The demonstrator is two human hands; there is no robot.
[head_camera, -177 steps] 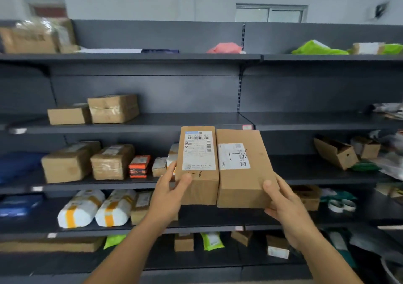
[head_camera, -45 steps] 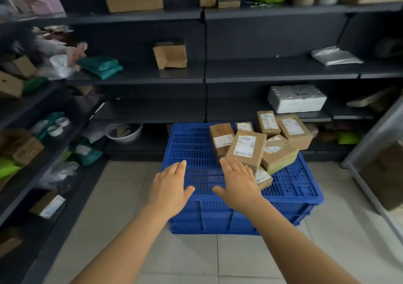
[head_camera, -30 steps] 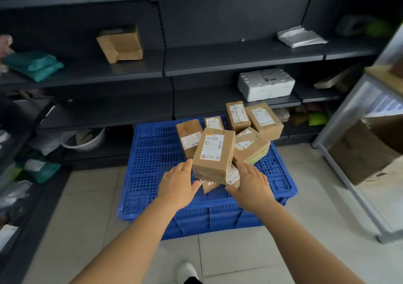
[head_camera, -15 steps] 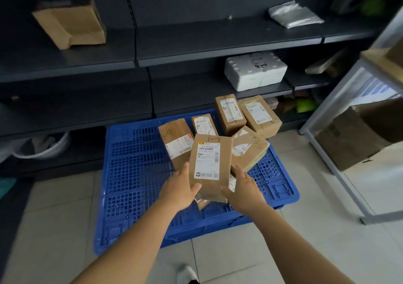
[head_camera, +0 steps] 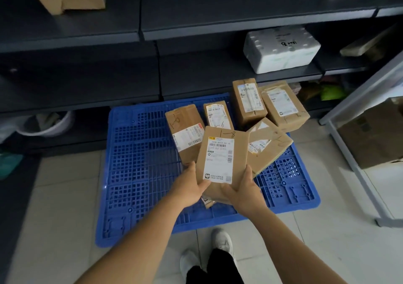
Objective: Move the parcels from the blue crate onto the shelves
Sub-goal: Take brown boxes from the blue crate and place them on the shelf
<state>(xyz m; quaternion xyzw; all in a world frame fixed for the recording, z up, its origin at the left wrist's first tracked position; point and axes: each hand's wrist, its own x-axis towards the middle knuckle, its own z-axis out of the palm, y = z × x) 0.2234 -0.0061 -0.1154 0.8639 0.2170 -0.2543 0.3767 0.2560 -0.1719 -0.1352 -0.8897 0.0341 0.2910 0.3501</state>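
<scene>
Nearest, the left hand (head_camera: 189, 187) and right hand (head_camera: 244, 188) grip the lower corners of 1 labelled parcel (head_camera: 220, 159), held above the blue crate (head_camera: 139, 170). Behind it 5 more parcels (head_camera: 248, 100) lie in the crate, with dark shelves (head_camera: 218, 30) beyond.

One head-worn view (the only camera) looks steeply down and forward; blue crate (head_camera: 139, 174) close below; shelves (head_camera: 196, 32) just beyond.

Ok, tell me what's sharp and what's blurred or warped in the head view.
Head view: the held parcel's label prints sharp enough to show barcodes, though small text blurs; shelf edges bow from wide-angle distortion; the shelves sit dim, the floor tiles bright; both hands, left and right, are crisp.
</scene>
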